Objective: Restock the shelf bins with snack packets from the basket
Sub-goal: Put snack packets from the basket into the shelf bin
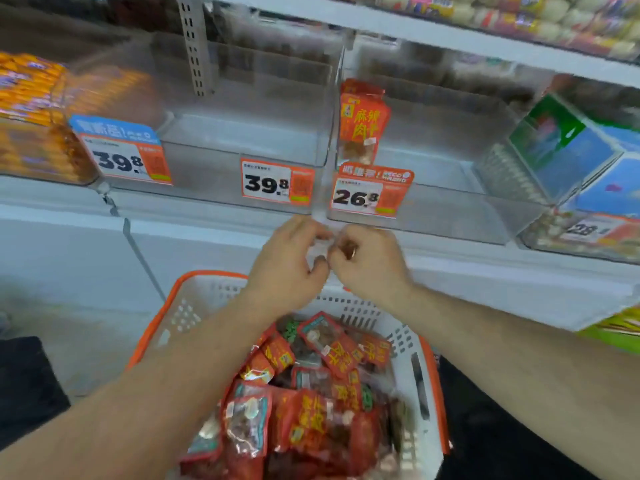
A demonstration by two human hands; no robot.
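At far left, a clear bin (52, 109) held orange packets (27, 84), with a price tag reading 39.8 (119, 150) on its front. Next to it, the second clear bin (242, 140) showed a bare floor and carried a second 39.8 tag (277, 181).

Your left hand (287, 261) was raised just below the seam between the two middle bins, fingers curled inward. Your right hand (367, 261) sat just beside it, knuckles nearly touching, fingers clenched. Something small and pale showed between the fingertips of both hands; motion blur prevented you from telling what it was or which hand gripped it.

Below both forearms, the white basket (194, 306) with an orange rim held a heap of red snack packets (311, 393).

Right of the seam, the third bin (450, 168) contained one red packet (363, 116) standing upright against its left wall, above a 26.8 tag (370, 192). At far right, a blue and green box (568, 147) lay tilted in the adjoining bin.
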